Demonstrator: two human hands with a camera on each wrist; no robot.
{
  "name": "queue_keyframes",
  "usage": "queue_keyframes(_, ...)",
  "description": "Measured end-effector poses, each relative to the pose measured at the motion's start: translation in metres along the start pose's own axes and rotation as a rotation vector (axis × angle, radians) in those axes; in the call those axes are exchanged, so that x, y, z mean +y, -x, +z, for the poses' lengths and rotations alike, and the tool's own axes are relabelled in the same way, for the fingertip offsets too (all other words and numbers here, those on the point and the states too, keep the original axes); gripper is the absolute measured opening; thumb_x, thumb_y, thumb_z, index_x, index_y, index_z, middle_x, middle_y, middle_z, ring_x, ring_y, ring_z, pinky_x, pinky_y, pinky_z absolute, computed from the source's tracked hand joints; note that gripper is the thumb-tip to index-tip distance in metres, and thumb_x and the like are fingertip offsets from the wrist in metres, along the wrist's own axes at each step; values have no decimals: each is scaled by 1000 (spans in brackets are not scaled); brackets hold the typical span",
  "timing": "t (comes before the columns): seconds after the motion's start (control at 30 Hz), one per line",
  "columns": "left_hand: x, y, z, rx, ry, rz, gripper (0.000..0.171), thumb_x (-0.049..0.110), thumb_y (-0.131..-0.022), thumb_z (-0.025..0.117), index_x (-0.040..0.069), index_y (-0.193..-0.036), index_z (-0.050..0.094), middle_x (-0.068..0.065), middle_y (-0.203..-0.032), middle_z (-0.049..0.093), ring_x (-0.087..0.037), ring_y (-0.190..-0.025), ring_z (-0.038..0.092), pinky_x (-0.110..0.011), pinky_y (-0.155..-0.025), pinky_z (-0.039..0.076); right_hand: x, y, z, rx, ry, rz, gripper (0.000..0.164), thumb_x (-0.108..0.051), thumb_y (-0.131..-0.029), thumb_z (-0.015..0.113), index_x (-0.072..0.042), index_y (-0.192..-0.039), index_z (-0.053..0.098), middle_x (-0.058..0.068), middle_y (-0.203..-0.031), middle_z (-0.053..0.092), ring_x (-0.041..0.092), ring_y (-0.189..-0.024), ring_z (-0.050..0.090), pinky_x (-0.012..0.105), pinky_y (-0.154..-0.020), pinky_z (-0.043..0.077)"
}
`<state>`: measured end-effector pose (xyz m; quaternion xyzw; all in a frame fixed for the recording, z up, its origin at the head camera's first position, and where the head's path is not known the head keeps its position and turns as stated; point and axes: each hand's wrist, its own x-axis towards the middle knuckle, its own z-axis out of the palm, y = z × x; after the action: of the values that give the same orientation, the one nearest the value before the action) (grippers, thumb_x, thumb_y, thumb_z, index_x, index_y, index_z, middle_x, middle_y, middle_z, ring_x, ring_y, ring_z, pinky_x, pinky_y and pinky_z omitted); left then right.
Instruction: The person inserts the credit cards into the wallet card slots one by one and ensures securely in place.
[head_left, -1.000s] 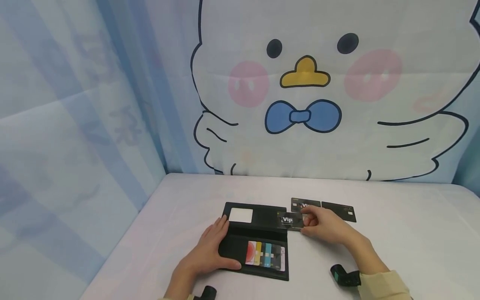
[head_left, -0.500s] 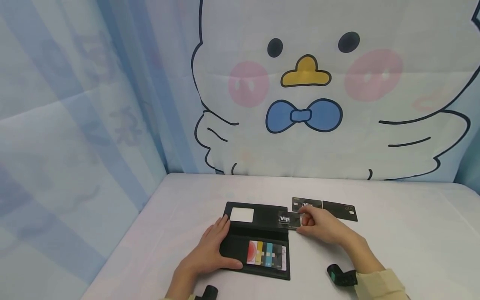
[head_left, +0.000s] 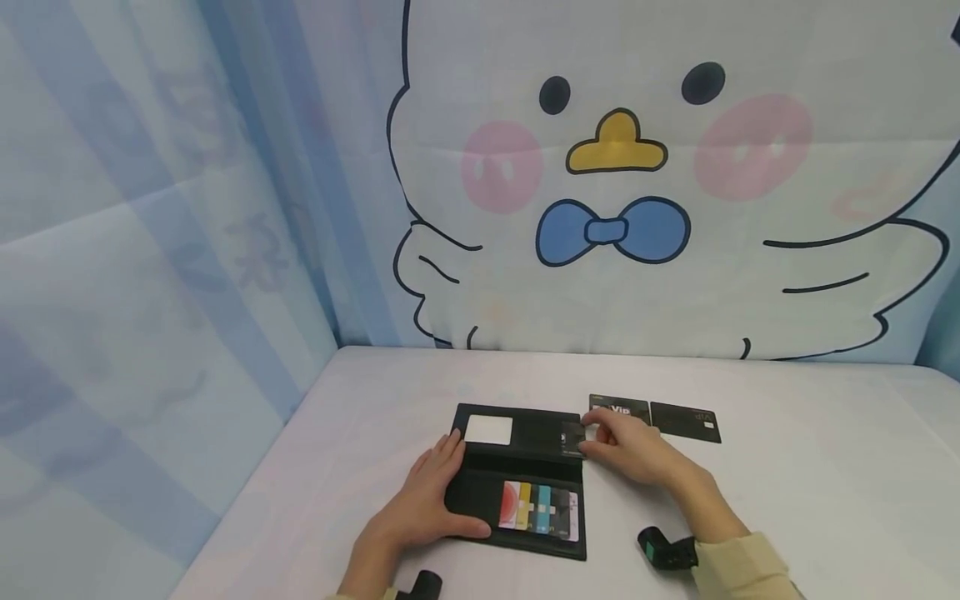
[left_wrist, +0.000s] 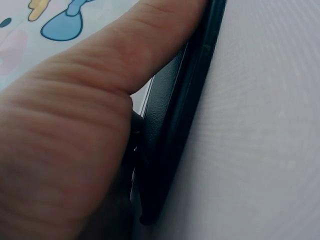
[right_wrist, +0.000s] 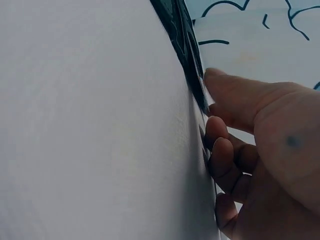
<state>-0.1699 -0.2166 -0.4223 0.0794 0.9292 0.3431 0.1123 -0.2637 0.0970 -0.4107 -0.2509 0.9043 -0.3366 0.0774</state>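
Observation:
A black card wallet [head_left: 472, 490] lies unfolded on the white table. My left hand [head_left: 423, 506] rests along its left side with straight fingers, the thumb on the lower panel, as the left wrist view shows against the wallet edge [left_wrist: 167, 115]. My right hand [head_left: 633, 450] pinches the right end of a black Vip card [head_left: 572, 438], whose left part is in the upper panel at its right side. In the right wrist view, the thumb and fingers of my right hand [right_wrist: 250, 130] meet at the wallet's edge [right_wrist: 180, 40].
Several colourful cards [head_left: 536, 508] overlap in the lower panel. A white rectangle [head_left: 489, 430] shows in the upper panel. Behind my right hand lie another black Vip card [head_left: 621, 405] and a dark card [head_left: 684, 422]. A cartoon curtain [head_left: 615, 292] hangs behind the table [head_left: 825, 467].
My right hand has moved left, pushing the Vip card further into the wallet's upper panel, so less of it shows. The left hand keeps its place on the wallet.

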Motion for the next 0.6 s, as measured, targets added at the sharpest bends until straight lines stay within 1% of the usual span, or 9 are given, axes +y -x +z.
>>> queue_keyframes(0.1,0,0,0,0,2,-2,118,54,-73,87,0,-158,27,-14,-167,13,-32,-154,7,-54,-122,5,-2,-1,1,1,16,-15,41,-23,-93,74,0,-126,62,-3,-81,53,14,-71,47,29,-60,39)
queue_keyframes(0.3,1,2,-1,4,-2,-2,118,54,-73,87,0,-158,27,-14,-167,14,-32,-154,7,-53,-122,6,-2,0,-1,-23,-10,-23,48,-17,-88,80,2,-128,62,-2,-85,52,16,-74,47,29,-62,40)
queue_keyframes(0.6,0,1,-1,-1,-3,6,118,54,-73,87,-1,-158,26,-14,-167,13,-31,-154,7,-53,-123,5,-1,-2,2,-19,-21,-50,46,-15,-90,77,4,-129,60,-3,-83,52,15,-74,47,28,-62,40)
